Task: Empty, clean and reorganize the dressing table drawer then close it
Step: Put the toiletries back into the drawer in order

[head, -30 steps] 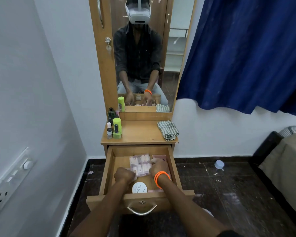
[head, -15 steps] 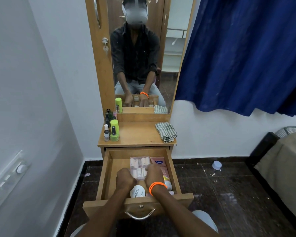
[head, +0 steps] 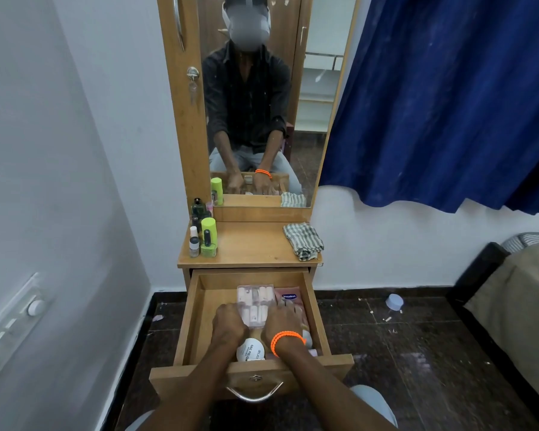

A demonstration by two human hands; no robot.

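Observation:
The wooden drawer [head: 187, 321] of the dressing table is pulled out. Inside lies a clear plastic case [head: 255, 301] of small pink and white pieces, flat at the middle back. My left hand [head: 229, 321] grips the case's near left edge with curled fingers. My right hand [head: 282, 320], with an orange wristband, rests straight fingers on the case's right side and on a pink Vaseline tube [head: 290, 296] beside it. A white round jar [head: 250, 349] sits at the drawer's front between my wrists. More small items under my right wrist are mostly hidden.
On the tabletop [head: 249, 247] stand several bottles, one green bottle [head: 208, 236] among them, at the left, and a striped cloth [head: 304, 241] lies at the right. A mirror stands behind. A white cap [head: 394, 301] lies on the dark floor; a bed [head: 517, 293] is at the right.
The clear case, tilted a second ago, now lies straight and flat beside the pink tube. Both hands have stayed on it and shifted slightly forward.

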